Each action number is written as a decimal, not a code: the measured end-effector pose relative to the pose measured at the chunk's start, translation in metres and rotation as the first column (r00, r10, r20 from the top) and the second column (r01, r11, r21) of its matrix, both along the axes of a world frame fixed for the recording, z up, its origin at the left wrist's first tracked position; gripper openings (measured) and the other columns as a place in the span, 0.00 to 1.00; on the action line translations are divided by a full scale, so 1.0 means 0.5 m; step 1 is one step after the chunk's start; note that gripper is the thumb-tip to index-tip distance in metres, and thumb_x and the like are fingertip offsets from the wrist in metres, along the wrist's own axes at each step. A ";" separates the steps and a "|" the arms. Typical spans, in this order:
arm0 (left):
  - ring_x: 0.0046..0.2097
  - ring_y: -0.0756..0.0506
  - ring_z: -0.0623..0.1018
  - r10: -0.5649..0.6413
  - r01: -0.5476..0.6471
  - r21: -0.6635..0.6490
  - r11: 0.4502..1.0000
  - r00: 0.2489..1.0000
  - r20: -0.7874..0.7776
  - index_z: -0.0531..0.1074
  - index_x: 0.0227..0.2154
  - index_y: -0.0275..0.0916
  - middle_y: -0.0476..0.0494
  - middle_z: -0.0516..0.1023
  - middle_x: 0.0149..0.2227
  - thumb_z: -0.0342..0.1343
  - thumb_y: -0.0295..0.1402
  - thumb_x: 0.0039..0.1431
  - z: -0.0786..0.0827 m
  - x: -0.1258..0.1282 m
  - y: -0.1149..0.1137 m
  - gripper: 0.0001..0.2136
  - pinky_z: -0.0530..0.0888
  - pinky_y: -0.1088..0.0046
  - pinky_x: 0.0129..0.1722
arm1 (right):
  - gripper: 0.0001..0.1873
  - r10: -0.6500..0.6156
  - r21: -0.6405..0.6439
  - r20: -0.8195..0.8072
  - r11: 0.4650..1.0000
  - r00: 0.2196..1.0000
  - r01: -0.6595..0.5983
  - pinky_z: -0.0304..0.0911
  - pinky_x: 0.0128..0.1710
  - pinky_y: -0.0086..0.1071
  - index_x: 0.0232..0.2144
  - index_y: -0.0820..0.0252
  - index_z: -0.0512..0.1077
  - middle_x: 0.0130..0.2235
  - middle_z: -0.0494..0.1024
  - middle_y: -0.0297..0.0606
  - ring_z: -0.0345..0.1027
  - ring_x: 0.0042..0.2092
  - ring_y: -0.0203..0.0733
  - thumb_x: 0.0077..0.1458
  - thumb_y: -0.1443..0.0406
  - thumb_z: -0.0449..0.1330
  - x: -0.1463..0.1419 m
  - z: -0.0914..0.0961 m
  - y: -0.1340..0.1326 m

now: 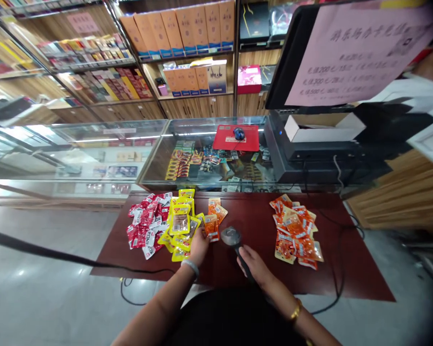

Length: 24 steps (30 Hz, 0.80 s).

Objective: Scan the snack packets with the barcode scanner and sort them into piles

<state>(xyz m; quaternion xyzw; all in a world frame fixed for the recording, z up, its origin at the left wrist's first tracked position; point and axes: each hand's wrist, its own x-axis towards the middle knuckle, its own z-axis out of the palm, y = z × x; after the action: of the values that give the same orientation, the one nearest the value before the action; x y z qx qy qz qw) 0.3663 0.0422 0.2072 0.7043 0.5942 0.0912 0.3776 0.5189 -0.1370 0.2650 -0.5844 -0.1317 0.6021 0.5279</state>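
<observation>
My left hand (199, 246) pinches a small orange snack packet (211, 227) just above the dark red table (260, 269). My right hand (253, 265) is wrapped round the handle of a black barcode scanner (232, 237), whose head points at that packet. Left of my left hand lie a pile of yellow packets (180, 223) and a pile of red packets (146, 222). One more orange packet (216, 207) lies behind the held one. A heap of orange packets (296, 234) sits to the right of the scanner.
A glass display counter (202, 154) stands behind the table with a red mouse mat and mouse (237, 136) on top. A black till with a monitor (310, 144) is at the right. Shelves of boxed goods (187, 33) line the back wall. Cables trail over the table's right side.
</observation>
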 end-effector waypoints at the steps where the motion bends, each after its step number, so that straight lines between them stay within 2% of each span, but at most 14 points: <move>1: 0.42 0.43 0.77 -0.001 0.003 0.053 0.999 1.000 -0.023 0.68 0.44 0.36 0.41 0.75 0.38 0.61 0.28 0.50 0.002 -0.002 0.004 0.17 0.72 0.66 0.45 | 0.28 -0.015 -0.004 0.001 1.000 1.000 0.015 0.48 0.14 0.23 0.29 0.56 0.62 0.19 0.64 0.23 0.51 0.17 0.28 0.49 0.38 0.59 0.001 -0.002 -0.005; 4: 0.52 0.39 0.72 0.000 0.014 0.220 0.975 0.998 -0.066 0.65 0.47 0.37 0.35 0.71 0.47 0.59 0.29 0.52 0.006 0.010 0.000 0.19 0.69 0.59 0.52 | 0.28 -0.073 -0.017 0.006 0.997 0.997 0.073 0.50 0.15 0.23 0.29 0.56 0.62 0.19 0.65 0.24 0.53 0.17 0.28 0.49 0.39 0.59 0.012 -0.009 -0.024; 7: 0.53 0.37 0.71 -0.079 0.097 0.275 0.957 0.994 -0.073 0.65 0.47 0.36 0.35 0.69 0.48 0.57 0.29 0.54 0.007 0.056 -0.028 0.17 0.69 0.56 0.54 | 0.28 -0.142 -0.032 0.006 0.989 0.990 0.142 0.51 0.15 0.23 0.29 0.57 0.63 0.20 0.66 0.25 0.54 0.17 0.28 0.49 0.39 0.59 0.028 -0.013 -0.049; 9: 0.52 0.38 0.71 -0.225 0.226 0.255 0.940 0.974 -0.033 0.66 0.45 0.37 0.37 0.70 0.46 0.57 0.28 0.53 0.005 0.101 -0.058 0.15 0.69 0.57 0.54 | 0.28 -0.194 -0.043 0.003 0.980 0.981 0.194 0.51 0.15 0.23 0.28 0.57 0.63 0.20 0.66 0.25 0.54 0.17 0.28 0.49 0.39 0.59 0.041 -0.013 -0.069; 12: 0.50 0.41 0.72 -0.455 0.434 0.201 0.878 0.888 0.070 0.69 0.43 0.38 0.40 0.71 0.44 0.55 0.26 0.53 -0.005 0.179 -0.112 0.13 0.70 0.60 0.54 | 0.30 -0.272 -0.067 -0.009 0.960 0.962 0.271 0.50 0.14 0.23 0.28 0.56 0.62 0.19 0.65 0.23 0.53 0.16 0.28 0.46 0.37 0.60 0.062 -0.008 -0.102; 15: 0.48 0.43 0.73 -0.579 0.562 0.145 0.814 0.803 0.140 0.72 0.42 0.37 0.39 0.73 0.44 0.53 0.24 0.54 -0.018 0.254 -0.168 0.12 0.70 0.63 0.53 | 0.31 -0.350 -0.102 -0.016 0.933 0.937 0.346 0.48 0.14 0.23 0.27 0.55 0.61 0.17 0.63 0.22 0.51 0.15 0.28 0.43 0.36 0.61 0.084 -0.002 -0.142; 20: 0.47 0.45 0.74 -0.667 0.662 0.104 0.743 0.715 0.210 0.74 0.43 0.36 0.40 0.75 0.44 0.54 0.22 0.51 -0.021 0.374 -0.234 0.16 0.71 0.66 0.51 | 0.32 -0.489 -0.140 0.009 0.863 0.872 0.486 0.46 0.14 0.23 0.26 0.55 0.61 0.15 0.63 0.23 0.51 0.16 0.28 0.40 0.35 0.62 0.128 0.004 -0.213; 24: 0.47 0.44 0.75 -0.636 0.630 0.093 0.771 0.751 0.178 0.71 0.48 0.34 0.36 0.74 0.46 0.56 0.24 0.54 -0.003 0.478 -0.254 0.17 0.71 0.67 0.50 | 0.32 -0.582 -0.129 0.001 0.806 0.813 0.578 0.46 0.14 0.23 0.27 0.55 0.62 0.16 0.63 0.23 0.51 0.16 0.28 0.39 0.35 0.63 0.167 0.004 -0.260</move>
<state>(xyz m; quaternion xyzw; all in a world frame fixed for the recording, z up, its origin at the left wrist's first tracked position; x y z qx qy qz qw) 0.6052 -0.0849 0.2055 0.8559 0.2786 0.0362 0.4342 0.6024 -0.2668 0.2672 -0.6162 0.1004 0.4303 0.6520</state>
